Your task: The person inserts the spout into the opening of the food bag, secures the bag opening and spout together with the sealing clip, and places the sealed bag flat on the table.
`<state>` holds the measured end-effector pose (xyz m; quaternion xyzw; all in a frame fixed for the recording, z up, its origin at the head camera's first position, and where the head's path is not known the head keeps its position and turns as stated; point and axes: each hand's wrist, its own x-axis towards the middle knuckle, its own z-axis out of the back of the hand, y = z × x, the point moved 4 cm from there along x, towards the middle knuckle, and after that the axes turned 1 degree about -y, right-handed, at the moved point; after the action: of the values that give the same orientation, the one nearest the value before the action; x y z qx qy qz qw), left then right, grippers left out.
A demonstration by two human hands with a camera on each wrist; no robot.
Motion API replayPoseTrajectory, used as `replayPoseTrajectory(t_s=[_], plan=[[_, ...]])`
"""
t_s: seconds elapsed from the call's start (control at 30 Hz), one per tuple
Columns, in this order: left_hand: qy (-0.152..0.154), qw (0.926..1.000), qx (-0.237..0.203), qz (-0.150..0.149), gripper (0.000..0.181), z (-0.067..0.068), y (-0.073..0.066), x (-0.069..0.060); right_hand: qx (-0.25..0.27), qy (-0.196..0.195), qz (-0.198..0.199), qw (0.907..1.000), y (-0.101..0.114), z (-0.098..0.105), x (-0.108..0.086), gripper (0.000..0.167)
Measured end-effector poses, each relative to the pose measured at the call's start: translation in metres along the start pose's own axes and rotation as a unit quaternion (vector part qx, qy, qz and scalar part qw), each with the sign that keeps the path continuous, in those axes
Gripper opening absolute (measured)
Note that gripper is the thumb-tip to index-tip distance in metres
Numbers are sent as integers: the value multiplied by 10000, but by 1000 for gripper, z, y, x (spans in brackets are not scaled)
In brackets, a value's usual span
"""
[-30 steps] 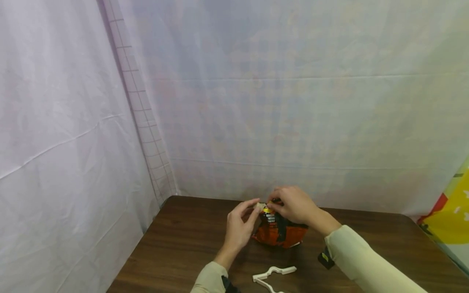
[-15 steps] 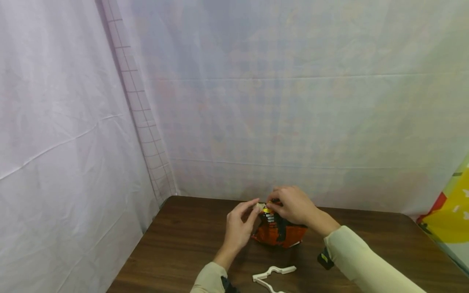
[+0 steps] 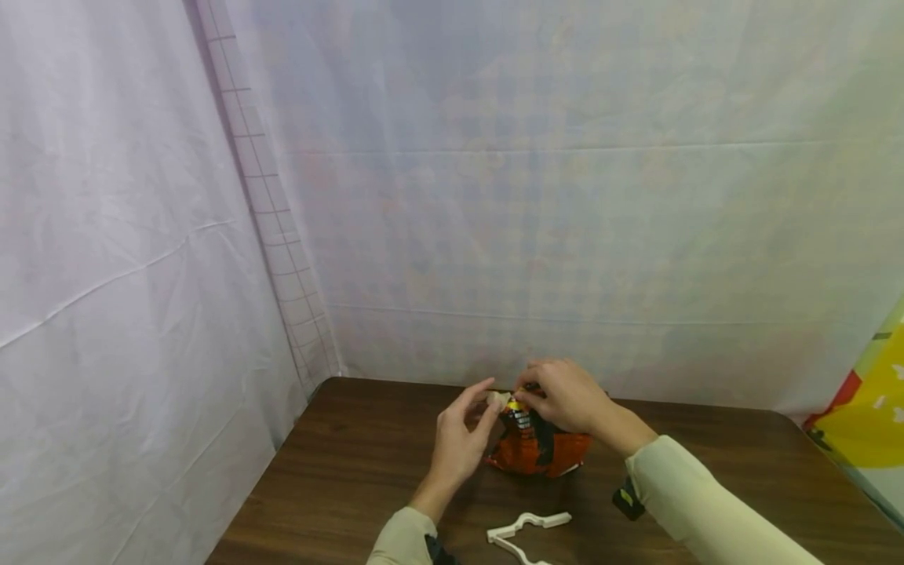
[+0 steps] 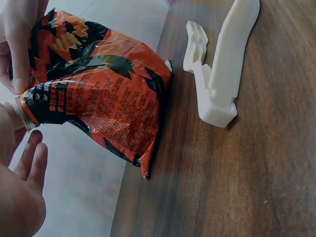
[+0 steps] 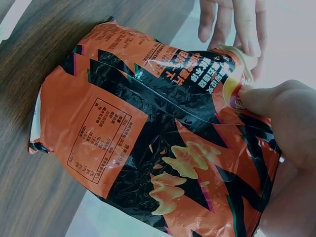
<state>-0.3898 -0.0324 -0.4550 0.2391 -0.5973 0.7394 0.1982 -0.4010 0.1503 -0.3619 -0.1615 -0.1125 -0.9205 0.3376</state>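
An orange and black chip bag (image 3: 530, 455) stands on the brown table in the head view. Its printed back and yellow chip pictures show in the right wrist view. My left hand (image 3: 459, 439) has its thumb and index finger at a pale cream piece (image 5: 242, 58) on the bag's top corner; whether that piece belongs to the bag I cannot tell. With thumb and fingers, my right hand (image 3: 568, 396) pinches the bag's top edge just beside it. A white plastic bag clip (image 4: 229, 64) lies with its two arms spread, nearer to me than the bag.
The dark wood table (image 3: 381, 447) reaches back to a white curtain (image 3: 565, 235). Another white sheet (image 3: 141, 314) hangs on the left. A yellow and red cloth (image 3: 865, 424) is at the far right.
My left index fingertip has lifted slightly at the bag's corner, and the bag's top has shifted a little. The right hand and the clip stay in place.
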Motion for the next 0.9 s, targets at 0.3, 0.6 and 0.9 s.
replayPoseTrajectory(t_s=[0.3, 0.6, 0.9], plan=[[-38, 9990, -201, 395, 28, 0, 5, -1, 17, 57, -60, 10000, 0, -1, -1, 6], [-78, 9990, -258, 349, 25, 0, 4, 0, 105, 41, 46, 9999, 1, 0, -1, 5], [-45, 9986, -388, 365, 26, -1, 2, 0, 146, 67, 65, 9999, 1, 3, -1, 4]])
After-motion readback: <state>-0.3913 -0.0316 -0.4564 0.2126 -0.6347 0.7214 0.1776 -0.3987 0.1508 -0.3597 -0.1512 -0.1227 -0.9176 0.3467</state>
